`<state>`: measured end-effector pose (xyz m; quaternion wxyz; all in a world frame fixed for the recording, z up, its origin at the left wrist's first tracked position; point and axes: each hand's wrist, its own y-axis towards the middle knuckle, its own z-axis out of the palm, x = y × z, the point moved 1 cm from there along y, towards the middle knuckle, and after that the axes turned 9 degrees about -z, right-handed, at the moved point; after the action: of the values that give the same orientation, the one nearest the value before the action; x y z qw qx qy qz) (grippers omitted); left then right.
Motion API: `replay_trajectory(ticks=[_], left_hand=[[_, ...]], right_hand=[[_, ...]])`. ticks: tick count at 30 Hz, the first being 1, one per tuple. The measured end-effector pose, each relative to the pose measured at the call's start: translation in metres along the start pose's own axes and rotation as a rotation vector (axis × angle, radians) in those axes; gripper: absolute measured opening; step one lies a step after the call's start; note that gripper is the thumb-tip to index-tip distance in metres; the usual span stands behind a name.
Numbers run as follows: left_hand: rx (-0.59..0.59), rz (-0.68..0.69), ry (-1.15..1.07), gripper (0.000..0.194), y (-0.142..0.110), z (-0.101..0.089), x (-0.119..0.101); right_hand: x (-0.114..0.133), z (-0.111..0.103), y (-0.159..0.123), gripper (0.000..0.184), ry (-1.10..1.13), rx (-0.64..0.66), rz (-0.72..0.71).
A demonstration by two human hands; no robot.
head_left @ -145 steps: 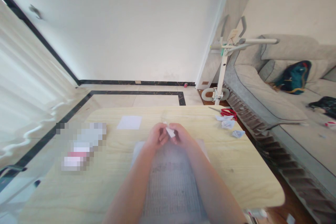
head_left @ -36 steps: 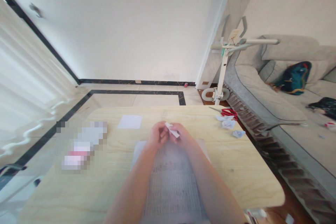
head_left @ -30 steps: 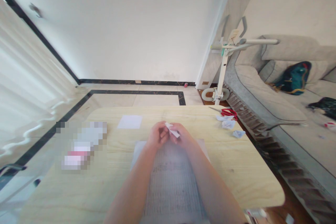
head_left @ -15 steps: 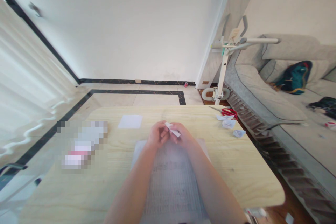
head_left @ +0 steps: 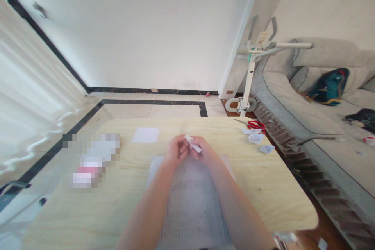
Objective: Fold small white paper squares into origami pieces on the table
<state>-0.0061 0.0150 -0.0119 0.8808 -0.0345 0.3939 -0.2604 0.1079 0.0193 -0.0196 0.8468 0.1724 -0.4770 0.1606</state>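
Observation:
Both my hands meet over the middle of a pale wooden table (head_left: 263,187). My left hand (head_left: 175,150) and my right hand (head_left: 204,151) pinch a small folded piece of white paper (head_left: 193,143) between their fingertips, fingers closed on it. The folded paper sticks up slightly between the two hands. Under my forearms lies a grey translucent mat (head_left: 190,203) with a fine grid on it.
A flat white paper square (head_left: 145,134) lies at the table's far side. Red-handled scissors (head_left: 254,125) and crumpled white paper bits (head_left: 259,142) sit at the far right edge. A blurred patch covers items at left. A grey sofa (head_left: 307,109) stands to the right.
The folded paper has turned slightly in my fingers, from more upright to slanting right. Both hands stay in the same place.

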Motion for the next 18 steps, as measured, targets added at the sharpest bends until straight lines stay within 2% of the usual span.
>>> replay_trajectory(ticks=[9, 18], left_hand=[[-0.049, -0.004, 0.031, 0.023, 0.0017, -0.0027, 0.0022], [-0.005, -0.001, 0.021, 0.02, 0.0017, -0.0029, 0.0008]], right_hand=[[-0.0008, 0.0006, 0.0006, 0.018, -0.012, -0.019, 0.01], [0.0024, 0.0027, -0.0003, 0.017, -0.025, -0.036, 0.023]])
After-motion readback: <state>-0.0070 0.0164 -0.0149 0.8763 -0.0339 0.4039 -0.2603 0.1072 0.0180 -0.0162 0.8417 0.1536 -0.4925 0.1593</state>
